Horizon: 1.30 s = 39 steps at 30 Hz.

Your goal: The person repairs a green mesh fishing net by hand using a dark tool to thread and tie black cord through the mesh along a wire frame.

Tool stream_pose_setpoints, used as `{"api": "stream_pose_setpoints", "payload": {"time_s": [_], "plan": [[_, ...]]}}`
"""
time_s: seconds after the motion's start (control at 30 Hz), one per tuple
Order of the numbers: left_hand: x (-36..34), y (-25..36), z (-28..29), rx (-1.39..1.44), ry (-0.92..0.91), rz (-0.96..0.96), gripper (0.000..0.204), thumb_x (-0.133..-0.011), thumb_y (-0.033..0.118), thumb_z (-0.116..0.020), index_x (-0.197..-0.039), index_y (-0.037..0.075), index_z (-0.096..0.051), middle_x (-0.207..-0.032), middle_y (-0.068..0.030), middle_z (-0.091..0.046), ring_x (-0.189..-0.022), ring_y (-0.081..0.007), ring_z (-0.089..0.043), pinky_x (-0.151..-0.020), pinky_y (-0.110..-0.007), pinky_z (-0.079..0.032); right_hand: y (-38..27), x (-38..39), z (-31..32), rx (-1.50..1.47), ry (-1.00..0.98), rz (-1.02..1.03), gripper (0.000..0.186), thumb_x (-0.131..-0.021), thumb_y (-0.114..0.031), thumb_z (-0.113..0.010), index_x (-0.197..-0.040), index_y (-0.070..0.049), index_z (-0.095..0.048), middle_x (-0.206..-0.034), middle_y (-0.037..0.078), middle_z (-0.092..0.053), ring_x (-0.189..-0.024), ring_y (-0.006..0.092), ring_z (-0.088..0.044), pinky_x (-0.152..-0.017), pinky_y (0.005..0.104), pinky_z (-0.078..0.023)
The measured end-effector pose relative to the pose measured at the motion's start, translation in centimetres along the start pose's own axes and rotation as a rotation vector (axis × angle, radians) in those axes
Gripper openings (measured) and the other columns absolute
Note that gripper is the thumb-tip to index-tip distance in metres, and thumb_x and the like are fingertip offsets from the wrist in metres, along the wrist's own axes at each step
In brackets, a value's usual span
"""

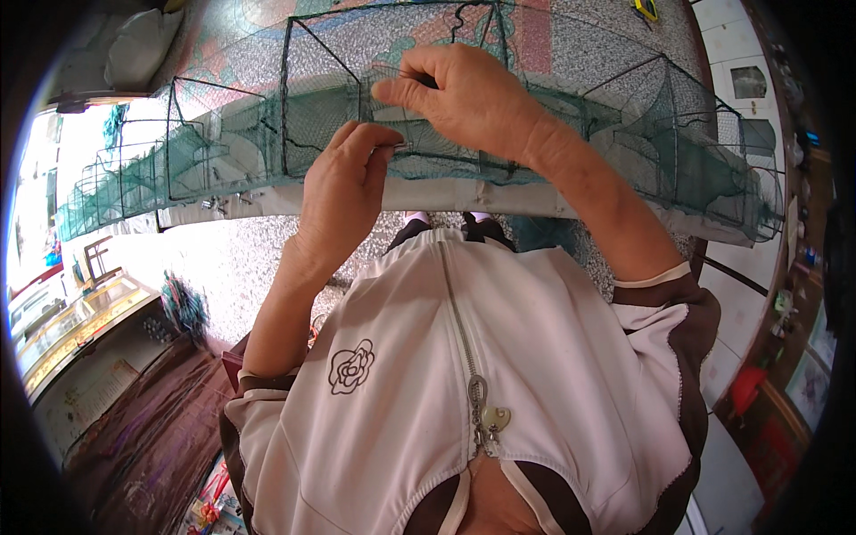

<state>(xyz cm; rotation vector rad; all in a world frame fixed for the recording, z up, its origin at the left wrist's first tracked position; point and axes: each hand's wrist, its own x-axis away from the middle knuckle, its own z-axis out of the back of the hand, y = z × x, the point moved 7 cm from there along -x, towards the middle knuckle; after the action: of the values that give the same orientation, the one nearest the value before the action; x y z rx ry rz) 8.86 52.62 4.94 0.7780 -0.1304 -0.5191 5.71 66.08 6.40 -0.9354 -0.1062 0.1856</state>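
A long cage-like net trap [428, 168] of green mesh over square, dark-wrapped wire frames stretches from side to side in front of me. My left hand [343, 183] is closed at the near side of a middle frame. Its thumb and forefinger pinch a small, thin, shiny piece [400, 145], whose kind I cannot make out. Farther off and slightly to the right, my right hand [477, 100] is over the mesh with thumb and fingers brought together. A thin strand seems to run by its fingertips; what they grip is too fine to tell.
The trap rests along a narrow pale board [526, 198], with small metal clips [212, 204] on its left part. A glass-topped case [85, 325] stands at left, above a dark brown cloth [143, 428]. Pale cabinets [744, 85] line the right. A yellow item [646, 10] lies on the speckled floor.
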Motion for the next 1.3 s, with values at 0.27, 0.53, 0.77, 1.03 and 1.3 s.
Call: {"api": "stream_pose_setpoints", "payload": {"time_s": [0.27, 0.53, 0.77, 1.03, 1.3], "plan": [[0.5, 0.5, 0.3, -0.01, 0.001, -0.038, 0.012, -0.088, 0.0, -0.053, -0.096, 0.002, -0.06, -0.086, -0.0103, -0.058, -0.067, -0.0212, -0.058, -0.06, -0.03, -0.046, -0.1, -0.1, 0.0, 0.002, -0.02, -0.003, 0.039, -0.084, -0.039, -0.063, -0.073, -0.002, -0.062, -0.066, 0.015, -0.062, -0.062, 0.0291, -0.06, -0.063, 0.0395, -0.048], [0.3, 0.9, 0.1, -0.018, -0.027, -0.043, 0.011, -0.086, 0.001, -0.054, -0.095, 0.002, -0.061, -0.085, -0.0122, -0.059, -0.071, -0.0275, -0.059, -0.062, -0.034, -0.047, -0.2, 0.1, -0.4, 0.034, -0.017, 0.001, 0.037, -0.084, -0.038, -0.063, -0.073, -0.002, -0.062, -0.067, 0.015, -0.063, -0.062, 0.0289, -0.061, -0.063, 0.0395, -0.047], [0.5, 0.4, -1.0, -0.014, -0.136, -0.017, 0.015, -0.082, -0.003, -0.055, -0.094, 0.002, -0.061, -0.085, -0.0136, -0.059, -0.075, -0.0307, -0.06, -0.066, -0.036, -0.047, -0.1, 1.1, -0.7, 0.026, -0.021, 0.016, 0.036, -0.083, -0.035, -0.064, -0.072, -0.002, -0.061, -0.067, 0.013, -0.063, -0.062, 0.0294, -0.061, -0.061, 0.0382, -0.047], [1.5, -0.3, -1.7, 0.043, -0.107, -0.062, 0.02, -0.077, -0.007, -0.057, -0.094, 0.003, -0.06, -0.083, -0.0132, -0.058, -0.072, -0.03, -0.06, -0.063, -0.036, -0.047, 0.2, 3.2, -0.6, -0.182, 0.036, 0.13, 0.027, -0.085, -0.027, -0.064, -0.093, -0.001, -0.067, -0.08, 0.01, -0.068, -0.062, 0.0199, -0.061, -0.058, 0.0322, -0.047], [2.2, -0.5, -1.6, 0.063, -0.075, -0.062, 0.018, -0.082, -0.007, -0.055, -0.097, 0.002, -0.059, -0.084, -0.0132, -0.057, -0.07, -0.0269, -0.062, -0.06, -0.033, -0.049, 1.4, 6.7, -2.1, -0.743, -0.137, -0.226, 0.028, -0.092, -0.027, -0.058, -0.104, -0.002, -0.064, -0.091, 0.004, -0.067, -0.055, 0.0075, -0.055, -0.048, 0.0219, -0.046]]}}
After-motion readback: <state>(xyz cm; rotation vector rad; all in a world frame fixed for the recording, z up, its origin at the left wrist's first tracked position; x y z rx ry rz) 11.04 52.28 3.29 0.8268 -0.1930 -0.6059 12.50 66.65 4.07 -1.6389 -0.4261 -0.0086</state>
